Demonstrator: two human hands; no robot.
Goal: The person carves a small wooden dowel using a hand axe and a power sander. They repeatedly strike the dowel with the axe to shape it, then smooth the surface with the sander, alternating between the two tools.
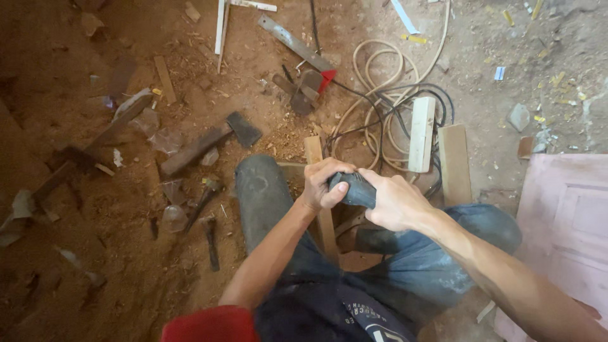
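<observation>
Both of your hands are closed on the dark tool handle (353,188): the left hand (323,183) wraps its near end with the thumb pressed on top, and the right hand (396,201) clamps the other end. The handle sits above your knees, over the narrow wooden strip (320,190), with its long axis running roughly left to right, dipping slightly toward the right hand. Judged from this view, work on the strip is under way; the tool's working end is hidden, so progress cannot be read.

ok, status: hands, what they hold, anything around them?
Left hand and right hand both clamped on dark handle. Wooden strip beneath, over knees. Coiled hose, axe nearby on the dirt.
</observation>
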